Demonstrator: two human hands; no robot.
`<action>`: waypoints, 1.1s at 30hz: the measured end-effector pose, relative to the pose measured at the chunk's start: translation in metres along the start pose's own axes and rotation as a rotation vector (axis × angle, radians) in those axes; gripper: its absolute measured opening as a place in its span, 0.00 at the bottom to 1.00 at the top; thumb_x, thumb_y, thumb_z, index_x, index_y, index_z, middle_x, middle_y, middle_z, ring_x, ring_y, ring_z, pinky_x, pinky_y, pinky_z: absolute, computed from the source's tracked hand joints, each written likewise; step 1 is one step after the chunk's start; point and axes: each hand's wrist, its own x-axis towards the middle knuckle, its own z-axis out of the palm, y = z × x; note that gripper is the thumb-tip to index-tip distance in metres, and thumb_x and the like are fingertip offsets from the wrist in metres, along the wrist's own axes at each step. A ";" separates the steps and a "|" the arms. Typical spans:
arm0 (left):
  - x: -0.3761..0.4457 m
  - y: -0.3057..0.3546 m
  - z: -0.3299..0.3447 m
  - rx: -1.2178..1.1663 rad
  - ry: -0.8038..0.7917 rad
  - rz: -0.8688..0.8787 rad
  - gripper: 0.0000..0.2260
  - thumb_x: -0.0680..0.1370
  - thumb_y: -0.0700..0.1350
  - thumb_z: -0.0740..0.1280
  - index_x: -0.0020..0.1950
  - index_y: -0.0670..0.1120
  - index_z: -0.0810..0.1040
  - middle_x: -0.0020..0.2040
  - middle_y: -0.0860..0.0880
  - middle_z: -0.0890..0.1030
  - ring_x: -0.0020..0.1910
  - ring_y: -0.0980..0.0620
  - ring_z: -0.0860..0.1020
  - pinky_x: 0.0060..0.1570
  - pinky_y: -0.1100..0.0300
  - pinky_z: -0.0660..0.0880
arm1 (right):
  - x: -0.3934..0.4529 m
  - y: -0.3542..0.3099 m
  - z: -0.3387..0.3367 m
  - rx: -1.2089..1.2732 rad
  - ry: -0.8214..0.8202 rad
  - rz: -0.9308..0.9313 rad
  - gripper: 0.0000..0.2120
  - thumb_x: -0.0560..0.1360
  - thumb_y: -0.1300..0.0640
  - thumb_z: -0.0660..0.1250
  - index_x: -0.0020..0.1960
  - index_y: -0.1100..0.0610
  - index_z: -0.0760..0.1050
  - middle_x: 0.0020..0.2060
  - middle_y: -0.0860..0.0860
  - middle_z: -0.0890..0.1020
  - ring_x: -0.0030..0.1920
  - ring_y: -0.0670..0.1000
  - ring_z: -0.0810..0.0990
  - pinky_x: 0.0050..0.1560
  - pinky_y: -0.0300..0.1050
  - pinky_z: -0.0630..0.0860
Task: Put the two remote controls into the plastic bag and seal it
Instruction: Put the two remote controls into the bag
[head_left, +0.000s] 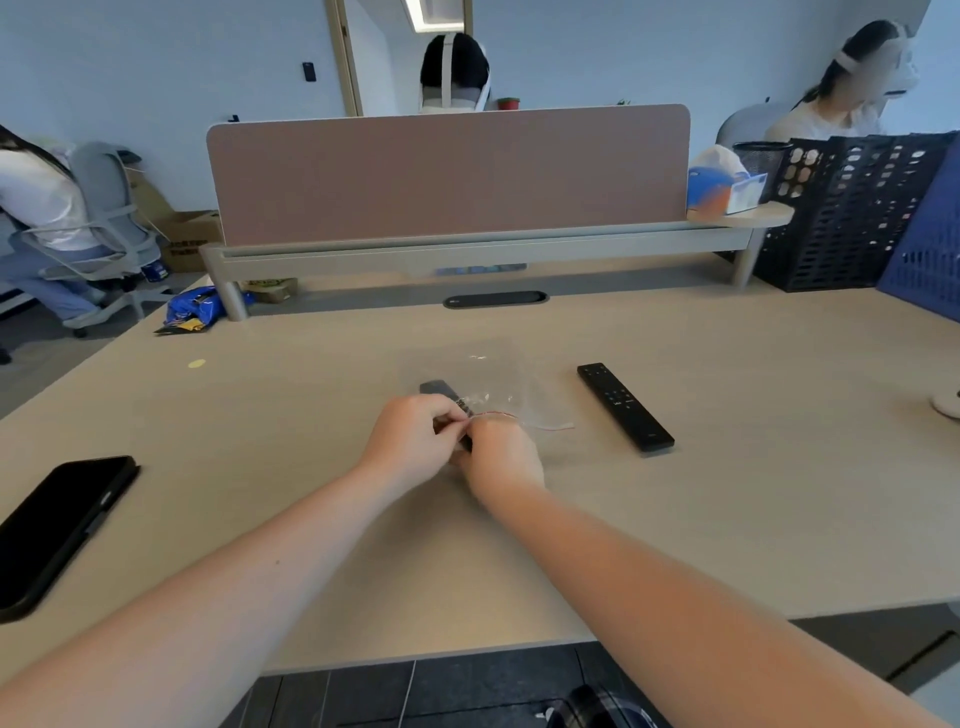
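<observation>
A clear plastic bag (480, 376) with a red seal strip lies flat at the middle of the desk. One black remote control (439, 388) pokes out beyond my hands at the bag's left side; whether it is inside the bag I cannot tell. My left hand (413, 439) and my right hand (501, 449) meet at the bag's near edge, fingers pinched on its opening. The second black remote control (625, 406) lies bare on the desk to the right of the bag, untouched.
A black phone (57, 525) lies at the desk's left edge. A pink divider (447, 174) with a shelf stands at the back, a blue snack bag (195, 309) at far left, dark crates (852, 208) and a tissue box (727, 189) at far right. People sit beyond.
</observation>
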 end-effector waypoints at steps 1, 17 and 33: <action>0.000 -0.002 0.000 0.001 0.002 0.000 0.04 0.71 0.38 0.69 0.40 0.44 0.83 0.39 0.47 0.85 0.37 0.52 0.78 0.36 0.68 0.70 | 0.001 0.000 0.002 -0.038 -0.003 -0.004 0.08 0.75 0.60 0.64 0.52 0.57 0.78 0.51 0.56 0.82 0.53 0.59 0.80 0.43 0.45 0.73; 0.004 -0.013 -0.002 -0.129 0.001 -0.033 0.06 0.70 0.38 0.70 0.35 0.47 0.82 0.22 0.64 0.77 0.27 0.69 0.75 0.31 0.78 0.69 | 0.015 0.004 -0.006 -0.277 -0.031 -0.200 0.11 0.78 0.64 0.59 0.56 0.61 0.77 0.56 0.57 0.80 0.57 0.58 0.78 0.50 0.48 0.76; 0.007 -0.023 0.002 -0.121 -0.017 -0.044 0.07 0.71 0.40 0.71 0.34 0.49 0.81 0.23 0.62 0.78 0.25 0.66 0.74 0.30 0.78 0.67 | 0.017 0.013 0.002 -0.201 0.016 -0.221 0.13 0.78 0.61 0.58 0.59 0.56 0.76 0.60 0.53 0.78 0.59 0.57 0.77 0.50 0.47 0.75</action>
